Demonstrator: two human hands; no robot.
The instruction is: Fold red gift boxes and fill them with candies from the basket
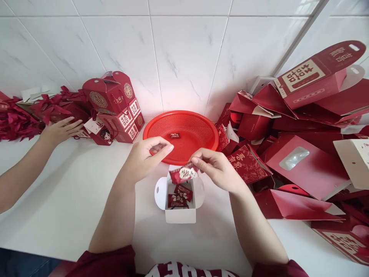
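Observation:
Between my forearms, an open white box (180, 216) stands on the white table with its flaps spread. Several red wrapped candies (179, 198) lie inside it. My right hand (215, 167) pinches one more red candy packet (184, 174) above the box's far side. My left hand (150, 156) is up to the left of that packet, thumb and index finger drawn together, with nothing visible between them. Just beyond both hands sits a red plastic basket (184, 115), which holds a single small candy packet (175, 135).
Red gift boxes (115, 104) stand stacked at the back left. Another person's hand (65, 129) touches the red items beside them. A large pile of flattened red boxes (305, 161) covers the right side. A tiled wall (184, 54) rises behind.

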